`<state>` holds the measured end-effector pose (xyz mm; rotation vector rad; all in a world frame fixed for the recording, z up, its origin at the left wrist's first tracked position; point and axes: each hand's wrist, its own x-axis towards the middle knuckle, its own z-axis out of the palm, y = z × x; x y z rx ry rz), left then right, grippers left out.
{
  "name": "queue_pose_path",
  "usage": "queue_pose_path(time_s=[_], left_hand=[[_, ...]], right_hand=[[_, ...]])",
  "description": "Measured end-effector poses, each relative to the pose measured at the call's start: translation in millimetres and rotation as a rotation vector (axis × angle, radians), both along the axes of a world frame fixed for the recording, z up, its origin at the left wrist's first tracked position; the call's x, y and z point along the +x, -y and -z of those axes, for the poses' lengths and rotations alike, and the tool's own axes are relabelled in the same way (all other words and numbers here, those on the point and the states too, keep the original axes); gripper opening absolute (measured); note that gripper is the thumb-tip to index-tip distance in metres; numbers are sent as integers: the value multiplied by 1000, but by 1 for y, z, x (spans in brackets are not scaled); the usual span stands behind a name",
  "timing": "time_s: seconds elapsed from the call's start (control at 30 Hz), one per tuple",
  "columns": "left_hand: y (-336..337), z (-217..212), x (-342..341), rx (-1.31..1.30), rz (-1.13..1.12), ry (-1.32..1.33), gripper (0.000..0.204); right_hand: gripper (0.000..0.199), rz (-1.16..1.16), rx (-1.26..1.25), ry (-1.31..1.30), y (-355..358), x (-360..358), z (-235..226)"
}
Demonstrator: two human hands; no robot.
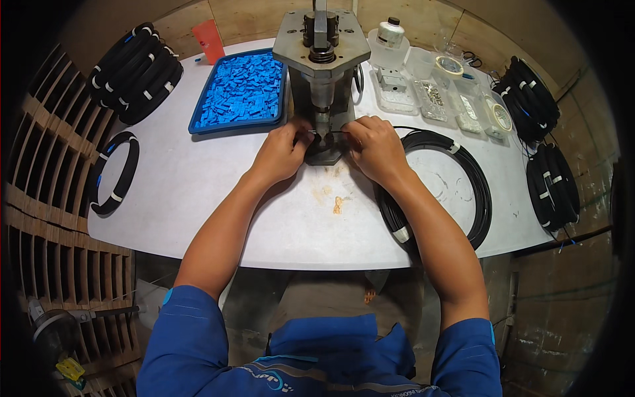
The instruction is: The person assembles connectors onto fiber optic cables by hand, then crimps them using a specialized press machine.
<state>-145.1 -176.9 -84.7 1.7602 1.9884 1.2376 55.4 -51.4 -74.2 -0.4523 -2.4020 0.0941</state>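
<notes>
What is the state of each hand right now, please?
Left hand: closed beside the press; what it pinches cannot be told.
Right hand: closed, pinching a thin black cable.

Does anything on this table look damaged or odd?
Yes: the white tabletop has a brownish patch in front of the metal press. It stands out against the pale surface around it; I can't tell whether it's a stain or worn coating.

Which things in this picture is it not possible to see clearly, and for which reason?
All in the head view:
What the left hand pinches, if anything: covered by its fingers.
The end of the thin cable at the right hand: too small.
Part of the black coil: behind the right forearm.
Press top: cut off by the upper edge.
</notes>
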Motion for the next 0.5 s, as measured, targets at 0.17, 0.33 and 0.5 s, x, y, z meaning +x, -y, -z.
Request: queue_pose_path(time_s=[0.17,0.33,0.5], left_hand=[[2,-1,-1,7,5,11,21],[0,-3,2,8,-19,-36,21],[3,-3,2,3,-71,-78,20]], right_hand=[[13,4,-6,9,1,-1,0],[14,3,-6,1,0,1,0],[14,17,-17,26,1,0,-1]])
